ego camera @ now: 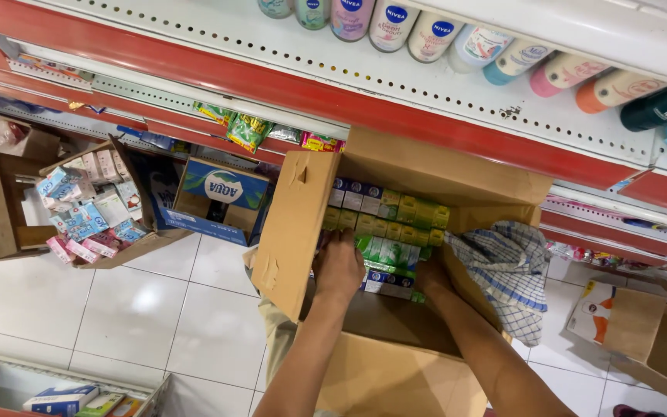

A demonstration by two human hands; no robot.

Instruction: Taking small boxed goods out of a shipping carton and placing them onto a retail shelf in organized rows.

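Note:
A large open cardboard box [295, 232] sits in front of me with rows of small green, yellow and blue packs [395, 232] inside. My left hand [339, 266] reaches into the box and rests on the packs at its left side, fingers curled over them. My right hand [431, 274] is deeper in the box at the right end of the packs, mostly hidden behind them. A blue-and-white checked cloth [512, 270] hangs over the box's right flap, beside my right forearm.
Store shelves with red edging [395, 108] rise behind the box, holding lotion bottles [441, 35]. On the white tiled floor [133, 309] stand a blue-and-white carton [221, 193], an open box of small pink and blue packs [90, 212], and another carton [642, 332] at right.

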